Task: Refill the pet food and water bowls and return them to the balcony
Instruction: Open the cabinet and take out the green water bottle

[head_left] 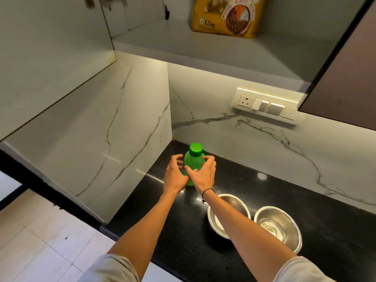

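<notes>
Green plastic, bright against the black stone: a capped bottle [192, 162] stands upright in the far corner of the surface [284, 200], close to the marble walls. The left hand [176, 176] and right hand [205, 174] both curl around its body, fingers spread and bent, thumbs crossing in front; whether they press firmly or only touch, I cannot tell.

The right forearm passes directly over the nearer steel bowl [227, 216], so a careless pull back could, I judge, clip its rim and send it skidding. The cap is on; if it is loose, tipping the bottle early would spill onto the stone. The polished surface looks slick, and a wet bottle could slip.

The two bowls sit side by side, almost touching, near the front edge. The right bowl [277, 226] shows a clear glint that may be water; the left looks empty, though the arm hides much of it. A yellow pet food bag [225, 17] stands on the shelf [203, 51] above.
</notes>
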